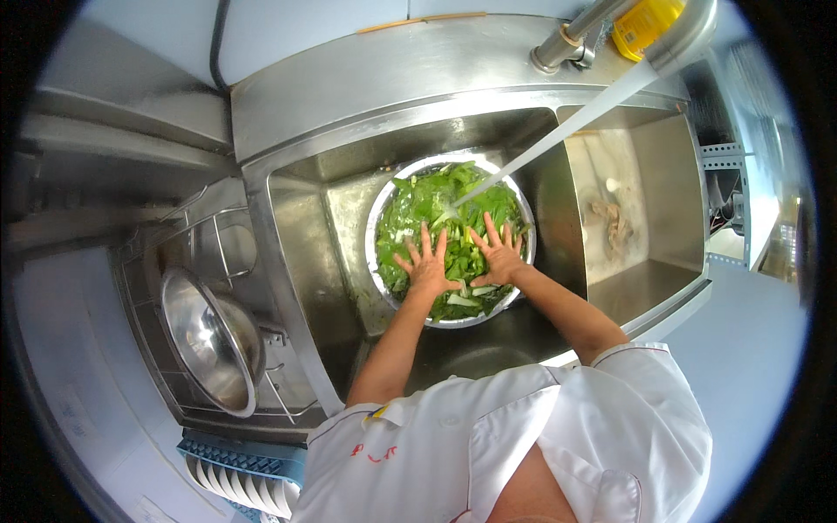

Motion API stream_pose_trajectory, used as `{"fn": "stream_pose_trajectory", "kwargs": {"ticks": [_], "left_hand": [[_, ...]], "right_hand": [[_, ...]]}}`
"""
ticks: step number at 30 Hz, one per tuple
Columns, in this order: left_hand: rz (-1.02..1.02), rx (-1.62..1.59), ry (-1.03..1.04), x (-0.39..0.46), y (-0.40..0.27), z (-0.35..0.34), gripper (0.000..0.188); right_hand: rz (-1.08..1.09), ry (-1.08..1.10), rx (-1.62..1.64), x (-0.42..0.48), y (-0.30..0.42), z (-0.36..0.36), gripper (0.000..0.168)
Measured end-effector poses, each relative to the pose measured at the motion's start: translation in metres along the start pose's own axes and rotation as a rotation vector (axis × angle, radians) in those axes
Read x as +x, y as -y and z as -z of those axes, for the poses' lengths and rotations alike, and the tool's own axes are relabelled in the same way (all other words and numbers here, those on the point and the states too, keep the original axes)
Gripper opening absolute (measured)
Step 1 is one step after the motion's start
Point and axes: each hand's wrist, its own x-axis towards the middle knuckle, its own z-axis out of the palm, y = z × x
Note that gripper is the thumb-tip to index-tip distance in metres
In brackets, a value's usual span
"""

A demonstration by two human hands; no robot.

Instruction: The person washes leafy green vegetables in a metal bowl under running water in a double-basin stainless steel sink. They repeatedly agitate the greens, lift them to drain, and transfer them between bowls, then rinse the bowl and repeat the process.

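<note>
A round stainless steel bowl [374, 252] stands in the large sink basin [353, 209], full of water and leafy green vegetables [425, 196]. Water pours from the faucet spout [683, 39] in a slanting stream [562, 134] onto the far part of the leaves. My left hand [428, 268] rests on the greens with its fingers spread, left of the bowl's middle. To its right, my right hand [500, 258] also lies spread on the leaves. Neither hand grips anything that I can see. Pale cut stems [463, 301] float close to my wrists.
A smaller basin [667, 163] on the right holds brownish scraps [613, 225]. Behind it stands a yellow bottle [644, 29] by the faucet base [552, 55]. At left, a metal bowl [209, 340] leans in a wire rack [229, 245]. White dishes [242, 487] fill a blue crate [242, 457] below.
</note>
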Motion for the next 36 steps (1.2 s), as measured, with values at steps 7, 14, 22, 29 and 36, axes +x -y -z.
{"fn": "stream_pose_trajectory", "kwargs": {"ticks": [7,14,22,29,36], "left_hand": [[0.096,0.036,0.104,0.033,-0.002,-0.018,0.134],[0.177,0.189,0.317,0.097,0.015,-0.076,0.112],[0.085,0.188,0.288,0.033,-0.02,0.032,0.095],[0.021,0.016,-0.252,0.022,0.018,0.08,0.042],[0.156,-0.382,-0.417,0.081,0.056,0.082,0.074]], "right_hand": [[-0.112,0.154,-0.072,0.04,0.005,-0.024,0.125],[-0.162,0.293,-0.223,0.091,-0.012,-0.084,0.087],[-0.062,0.379,-0.204,0.052,0.008,0.015,0.084],[0.227,-0.12,0.167,-0.022,-0.028,0.051,0.028],[0.226,-0.811,1.115,-0.031,-0.087,0.152,0.031]]}}
